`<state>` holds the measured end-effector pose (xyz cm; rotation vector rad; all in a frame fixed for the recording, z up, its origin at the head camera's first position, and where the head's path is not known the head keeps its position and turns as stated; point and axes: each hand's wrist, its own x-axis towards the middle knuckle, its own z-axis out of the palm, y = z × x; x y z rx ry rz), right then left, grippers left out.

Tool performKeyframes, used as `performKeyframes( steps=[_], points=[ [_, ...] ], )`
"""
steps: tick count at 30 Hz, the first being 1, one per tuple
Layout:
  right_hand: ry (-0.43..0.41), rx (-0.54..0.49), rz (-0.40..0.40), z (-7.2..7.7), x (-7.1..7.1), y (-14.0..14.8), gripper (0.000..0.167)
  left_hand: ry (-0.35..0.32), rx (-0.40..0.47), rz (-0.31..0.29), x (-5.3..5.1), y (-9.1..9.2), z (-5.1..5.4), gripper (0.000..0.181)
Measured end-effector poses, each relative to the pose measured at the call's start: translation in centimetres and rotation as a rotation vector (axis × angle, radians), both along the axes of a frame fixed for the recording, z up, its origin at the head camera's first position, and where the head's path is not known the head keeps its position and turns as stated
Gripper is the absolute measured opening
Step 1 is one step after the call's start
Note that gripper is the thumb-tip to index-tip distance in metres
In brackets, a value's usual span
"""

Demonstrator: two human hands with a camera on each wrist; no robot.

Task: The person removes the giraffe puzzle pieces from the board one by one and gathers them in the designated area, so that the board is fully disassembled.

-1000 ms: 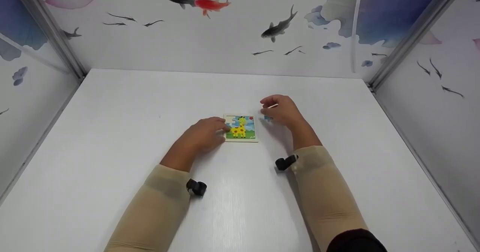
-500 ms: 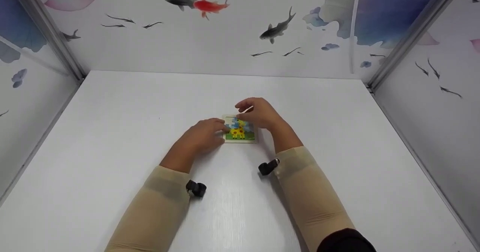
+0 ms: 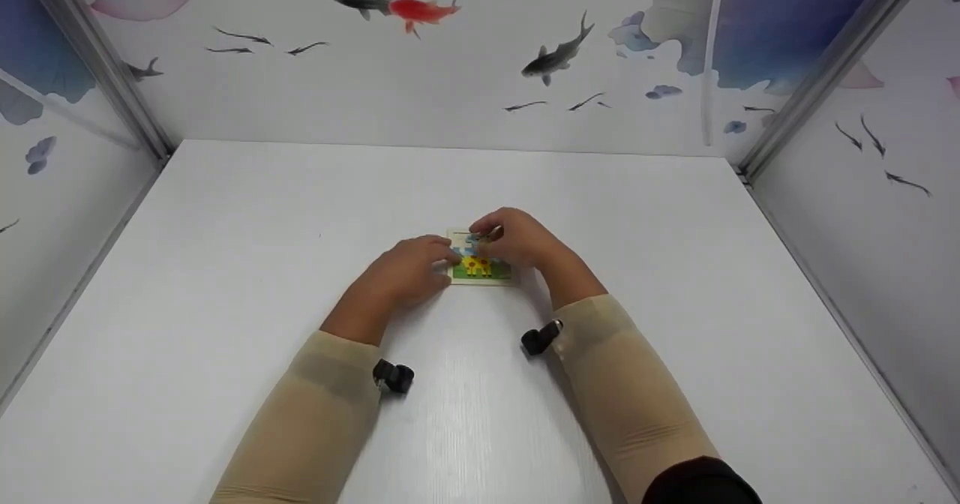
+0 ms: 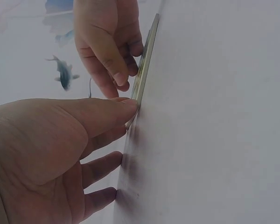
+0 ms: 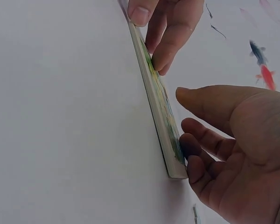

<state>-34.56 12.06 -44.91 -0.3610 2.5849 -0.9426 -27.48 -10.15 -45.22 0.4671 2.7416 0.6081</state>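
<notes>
A small square giraffe jigsaw puzzle (image 3: pixel 481 271) lies flat on the white table. At its left side my left hand (image 3: pixel 405 268) holds the frame, with the thumb at the near corner and a fingertip on the picture. The other left fingertips touch the table in the left wrist view. Over the upper part of the puzzle, my right hand (image 3: pixel 521 240) pinches a small bluish puzzle piece (image 3: pixel 473 239), mostly hidden by the fingers. The right wrist view shows the right hand's lower fingers curled beside the board's edge (image 5: pixel 151 100). The giraffe's head is covered by the right hand.
White table surface (image 3: pixel 420 429) surrounds the puzzle on every side. Behind it rises a white panel (image 3: pixel 450 84) printed with fish, and further panels stand at left and right. Each forearm wears a beige sleeve (image 3: pixel 630 369) with a small black camera (image 3: pixel 541 337) near the wrist.
From beside the puzzle, my right hand has moved left over its upper part with the piece, then lowered toward the board. My left hand has stayed at the left edge.
</notes>
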Motion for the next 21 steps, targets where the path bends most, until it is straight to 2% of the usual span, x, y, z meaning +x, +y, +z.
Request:
performKeyframes(
  steps=[4,8,21],
  points=[
    [0.032,0.037,0.084,-0.31,0.04,-0.01,0.043,0.005,0.005,-0.001,0.05,-0.05,-0.07,0.043],
    [0.045,0.065,0.128,-0.43,0.02,-0.07,0.045,0.013,0.006,-0.005,0.14,-0.11,-0.01,0.043],
    [0.019,0.082,0.104,-0.27,0.34,-0.22,0.038,0.018,0.001,-0.018,0.19,-0.09,0.23,0.042]
  ],
)
